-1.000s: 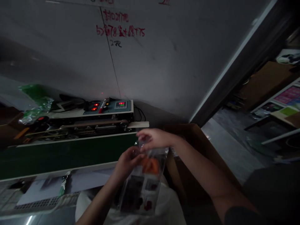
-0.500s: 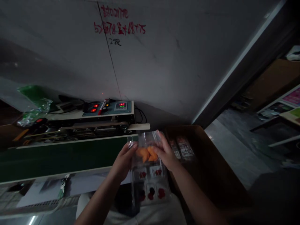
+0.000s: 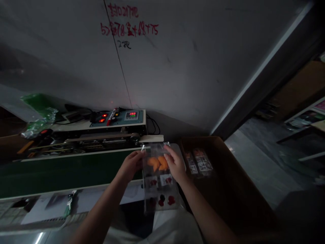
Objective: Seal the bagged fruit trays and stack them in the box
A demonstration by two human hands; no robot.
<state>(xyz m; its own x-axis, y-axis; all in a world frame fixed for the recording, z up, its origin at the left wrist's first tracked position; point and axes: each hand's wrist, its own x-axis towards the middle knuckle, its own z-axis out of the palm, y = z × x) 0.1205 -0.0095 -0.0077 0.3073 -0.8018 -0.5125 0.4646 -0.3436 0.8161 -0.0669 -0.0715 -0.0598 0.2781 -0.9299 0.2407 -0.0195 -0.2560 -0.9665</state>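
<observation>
I hold a clear plastic bag [image 3: 159,189] upright in front of me with both hands. It shows orange pieces near the top and small cards with red and black marks below. My left hand [image 3: 132,164] grips the bag's upper left edge. My right hand [image 3: 174,164] grips the upper right edge, fingers curled over the front. The bag's top sits by the right end of a green conveyor belt [image 3: 63,171] of a sealing machine [image 3: 101,130], whose control panel shows red lights and a digital readout.
A brown cardboard box [image 3: 223,169] stands to the right with similar packed bags [image 3: 199,162] inside. Green plastic bags [image 3: 38,112] lie at the far left. Papers [image 3: 50,203] lie on the near surface. A grey wall with red writing rises behind the machine.
My right hand came down from the bag's top to its right edge. Both hands raised the bag and moved it forward toward the conveyor's right end.
</observation>
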